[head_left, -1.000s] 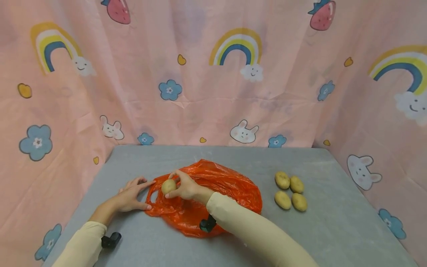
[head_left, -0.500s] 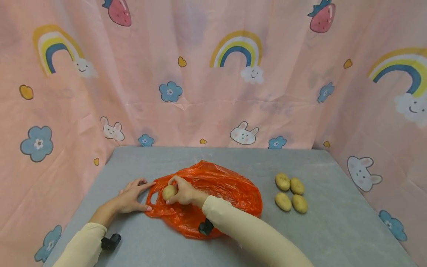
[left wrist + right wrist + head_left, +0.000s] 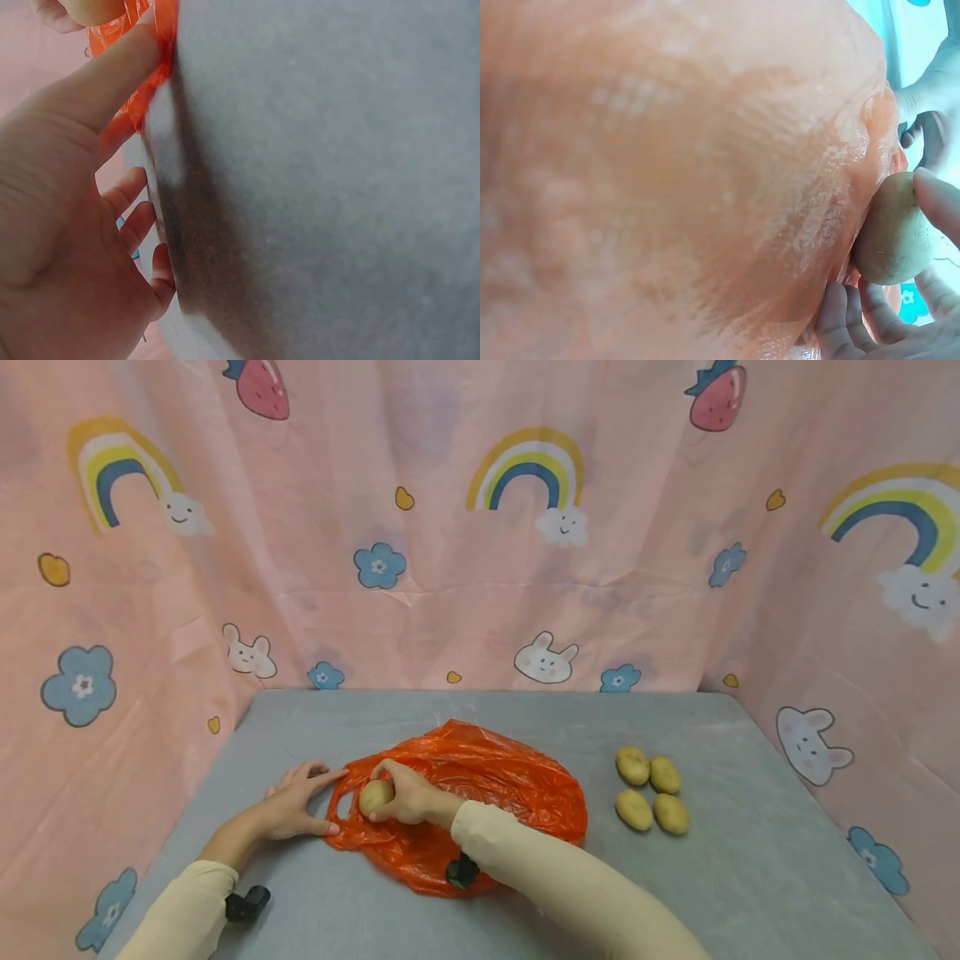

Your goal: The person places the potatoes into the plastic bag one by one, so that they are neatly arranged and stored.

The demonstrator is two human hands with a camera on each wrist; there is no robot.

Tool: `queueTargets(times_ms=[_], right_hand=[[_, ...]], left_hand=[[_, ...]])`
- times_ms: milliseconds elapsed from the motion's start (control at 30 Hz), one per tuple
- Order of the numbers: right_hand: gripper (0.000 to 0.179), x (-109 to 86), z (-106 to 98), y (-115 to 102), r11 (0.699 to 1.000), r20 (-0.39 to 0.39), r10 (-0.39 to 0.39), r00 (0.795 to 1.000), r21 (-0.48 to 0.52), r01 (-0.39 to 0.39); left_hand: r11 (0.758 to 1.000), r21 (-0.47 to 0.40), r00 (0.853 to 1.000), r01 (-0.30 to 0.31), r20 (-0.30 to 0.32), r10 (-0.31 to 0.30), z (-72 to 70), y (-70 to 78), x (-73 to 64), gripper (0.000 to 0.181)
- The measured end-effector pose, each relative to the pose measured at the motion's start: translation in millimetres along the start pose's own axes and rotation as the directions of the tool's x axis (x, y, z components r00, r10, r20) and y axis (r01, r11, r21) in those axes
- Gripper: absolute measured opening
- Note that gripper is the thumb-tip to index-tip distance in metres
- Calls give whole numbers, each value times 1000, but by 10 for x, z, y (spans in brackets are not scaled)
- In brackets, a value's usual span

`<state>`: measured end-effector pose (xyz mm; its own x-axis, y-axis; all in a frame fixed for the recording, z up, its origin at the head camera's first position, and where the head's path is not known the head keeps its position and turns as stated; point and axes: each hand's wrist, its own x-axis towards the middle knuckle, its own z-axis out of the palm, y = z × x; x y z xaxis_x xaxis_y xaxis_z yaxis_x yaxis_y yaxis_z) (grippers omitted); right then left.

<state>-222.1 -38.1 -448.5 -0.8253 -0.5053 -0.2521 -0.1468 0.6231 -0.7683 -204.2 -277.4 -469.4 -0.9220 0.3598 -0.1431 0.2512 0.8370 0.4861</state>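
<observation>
Head view: potato (image 3: 376, 796) at the orange bag (image 3: 495, 785) mouth.
My right hand (image 3: 408, 795) curls round it; my left hand (image 3: 294, 806) presses the bag's edge, fingers straight.

We see the potato (image 3: 375, 796) half covered by the right hand (image 3: 408, 795); bag (image 3: 667, 172) fills right wrist view, blurred; bag mouth hidden.

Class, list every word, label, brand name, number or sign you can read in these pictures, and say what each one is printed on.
None: no readable text in any view.
The orange plastic bag, the potato held by the right hand, and the four loose potatoes carry no print.
The pink curtain shows only drawings: rainbows, rabbits, flowers, strawberries.
</observation>
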Motion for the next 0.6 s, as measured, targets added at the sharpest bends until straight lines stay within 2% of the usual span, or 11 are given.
queueTargets(times_ms=[333,600], right_hand=[[45,-34,-28,10,996,35,-74,997,-50,75],[61,-36,-35,93,989,99,-145,984,17,144]], left_hand=[[1000,-6,1000,-2,-1,2,5,-9,15,92],[1000,-8,1000,1,-7,-1,19,-13,1,90]])
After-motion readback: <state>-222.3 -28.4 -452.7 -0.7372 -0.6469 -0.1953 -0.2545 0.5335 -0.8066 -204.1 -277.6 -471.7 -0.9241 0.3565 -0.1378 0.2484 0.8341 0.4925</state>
